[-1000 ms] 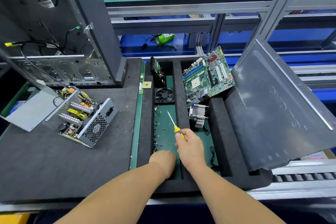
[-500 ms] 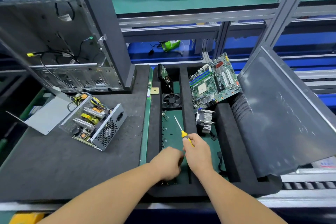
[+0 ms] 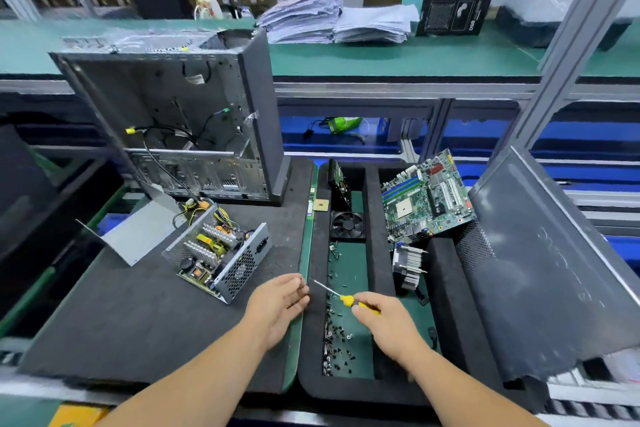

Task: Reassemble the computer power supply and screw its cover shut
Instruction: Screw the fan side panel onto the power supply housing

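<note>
The open power supply (image 3: 221, 253) lies on the dark mat left of centre, its board and heatsinks exposed. Its grey bent metal cover (image 3: 138, 236) lies just left of it, apart. My right hand (image 3: 388, 322) grips a yellow-handled screwdriver (image 3: 346, 300) over the foam tray (image 3: 375, 253), shaft pointing up-left. My left hand (image 3: 280, 305) hovers at the tray's left edge, right of the power supply, fingers lightly bent; whether it holds a screw is not visible. Several loose black screws (image 3: 337, 340) lie in the tray's green channel.
An empty computer case (image 3: 180, 121) stands behind the power supply. The tray also holds a fan (image 3: 348, 225), a motherboard (image 3: 426, 198) and a heatsink (image 3: 408, 263). A large grey side panel (image 3: 554, 270) leans at the right. A shelf frame runs behind.
My left hand has lifted out of the tray's screw channel and moved left toward the power supply. My right hand swung the screwdriver so its tip points left. The view tilted up.
</note>
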